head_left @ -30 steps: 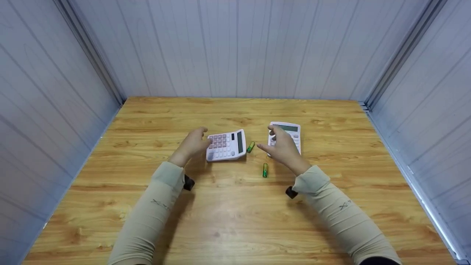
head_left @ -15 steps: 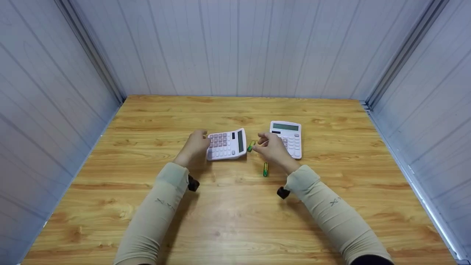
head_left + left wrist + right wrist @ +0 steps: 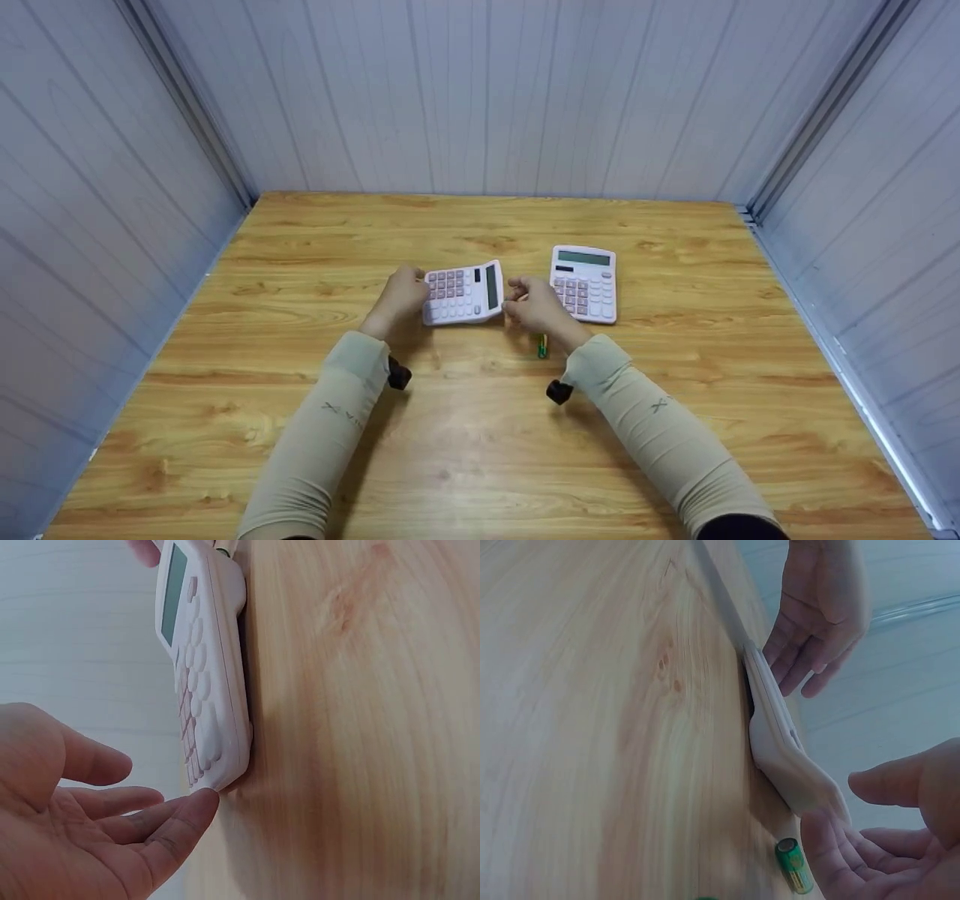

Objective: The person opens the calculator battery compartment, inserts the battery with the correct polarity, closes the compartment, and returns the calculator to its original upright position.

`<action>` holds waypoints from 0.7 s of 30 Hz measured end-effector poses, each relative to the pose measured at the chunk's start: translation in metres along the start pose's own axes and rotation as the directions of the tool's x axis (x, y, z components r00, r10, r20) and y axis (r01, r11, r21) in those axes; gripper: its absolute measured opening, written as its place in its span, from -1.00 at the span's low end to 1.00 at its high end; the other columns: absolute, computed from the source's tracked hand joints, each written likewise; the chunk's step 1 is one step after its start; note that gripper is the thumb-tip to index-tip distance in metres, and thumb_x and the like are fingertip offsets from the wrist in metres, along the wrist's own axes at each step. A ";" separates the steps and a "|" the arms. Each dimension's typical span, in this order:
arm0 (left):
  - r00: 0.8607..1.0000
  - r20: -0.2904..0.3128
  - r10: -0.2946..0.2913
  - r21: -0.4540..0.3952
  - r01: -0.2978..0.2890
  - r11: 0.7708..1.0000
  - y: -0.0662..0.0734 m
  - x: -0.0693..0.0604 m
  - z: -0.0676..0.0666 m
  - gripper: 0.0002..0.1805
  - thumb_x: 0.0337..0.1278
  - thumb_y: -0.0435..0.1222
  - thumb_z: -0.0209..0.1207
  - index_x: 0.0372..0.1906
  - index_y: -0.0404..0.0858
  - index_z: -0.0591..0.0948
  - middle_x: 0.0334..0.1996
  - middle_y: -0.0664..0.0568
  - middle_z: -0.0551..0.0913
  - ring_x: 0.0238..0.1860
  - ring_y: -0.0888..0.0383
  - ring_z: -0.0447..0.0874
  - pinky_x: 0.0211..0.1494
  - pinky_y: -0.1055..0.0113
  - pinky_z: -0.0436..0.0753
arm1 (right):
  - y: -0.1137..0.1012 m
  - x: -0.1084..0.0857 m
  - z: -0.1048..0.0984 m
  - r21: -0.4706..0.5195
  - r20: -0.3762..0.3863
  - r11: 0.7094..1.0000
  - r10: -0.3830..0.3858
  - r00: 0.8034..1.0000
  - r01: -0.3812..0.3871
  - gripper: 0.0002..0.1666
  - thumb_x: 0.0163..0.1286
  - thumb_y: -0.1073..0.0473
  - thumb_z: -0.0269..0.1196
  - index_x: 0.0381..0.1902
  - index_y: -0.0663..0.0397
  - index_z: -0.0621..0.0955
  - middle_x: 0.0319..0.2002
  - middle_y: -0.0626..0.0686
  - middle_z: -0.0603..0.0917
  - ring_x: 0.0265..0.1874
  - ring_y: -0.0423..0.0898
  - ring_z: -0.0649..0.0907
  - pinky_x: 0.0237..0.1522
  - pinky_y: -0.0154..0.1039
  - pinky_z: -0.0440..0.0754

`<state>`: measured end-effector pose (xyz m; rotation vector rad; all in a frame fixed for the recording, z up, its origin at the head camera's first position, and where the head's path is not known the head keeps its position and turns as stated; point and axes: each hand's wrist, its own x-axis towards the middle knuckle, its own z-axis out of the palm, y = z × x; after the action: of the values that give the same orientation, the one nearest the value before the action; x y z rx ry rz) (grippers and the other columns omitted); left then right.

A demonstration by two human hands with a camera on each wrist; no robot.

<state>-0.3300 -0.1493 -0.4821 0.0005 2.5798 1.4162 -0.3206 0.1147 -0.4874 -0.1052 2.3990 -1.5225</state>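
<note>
A white calculator with pinkish keys lies sideways on the wooden table, its screen end to the right. At its left end is my left hand, fingers loosely bent; in the left wrist view a fingertip touches the calculator's lower corner, the thumb apart. My right hand is at the screen end. In the right wrist view its fingers touch that raised edge, while the thumb stands off. A green battery lies beside those fingers, hidden by the hand in the head view. Another green battery lies below the right hand.
A second white calculator lies upright to the right, close behind my right hand. The wooden table runs back to a pale panelled wall, with similar walls left and right.
My right hand has moved left, from over the second calculator to the screen end of the first one, covering the battery there. My left hand has barely shifted.
</note>
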 end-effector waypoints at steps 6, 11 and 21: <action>1.000 -0.022 -0.010 0.041 0.011 0.999 -0.001 0.003 0.003 -0.45 0.39 -0.43 -0.16 0.35 -0.65 0.50 0.10 -0.30 0.62 0.05 -0.07 0.53 0.16 0.12 0.64 | -0.002 0.006 0.010 -0.008 -0.009 1.000 0.001 1.000 -0.001 -0.35 0.50 0.41 0.25 0.50 0.41 0.44 -0.08 0.08 0.62 -0.35 -0.14 0.67 -0.29 -0.37 0.75; 0.999 -0.026 -0.020 0.076 0.022 0.997 -0.001 0.007 0.006 -0.46 0.32 -0.45 -0.12 0.29 -0.63 0.55 -0.10 -0.19 0.56 -0.20 0.03 0.48 -0.22 0.33 0.45 | -0.003 0.010 0.018 0.017 -0.012 1.000 0.004 1.000 -0.004 -0.41 0.50 0.44 0.22 0.46 0.41 0.48 -0.07 0.15 0.75 -0.35 -0.13 0.71 -0.33 -0.37 0.75; 0.999 -0.039 -0.009 0.092 0.012 0.996 0.005 0.008 0.011 -0.31 0.28 -0.43 -0.08 0.48 -0.70 0.36 0.38 -0.48 0.55 0.21 -0.19 0.58 0.41 0.03 0.62 | -0.003 0.013 0.029 0.052 -0.025 0.997 0.061 0.998 -0.059 -0.32 0.56 0.44 0.19 0.57 0.38 0.33 -0.01 0.25 0.79 -0.38 -0.10 0.75 -0.32 -0.32 0.82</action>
<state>-0.3362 -0.1368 -0.4845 -0.0269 2.6696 1.3047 -0.3249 0.0848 -0.4989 -0.0019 2.3595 -1.5663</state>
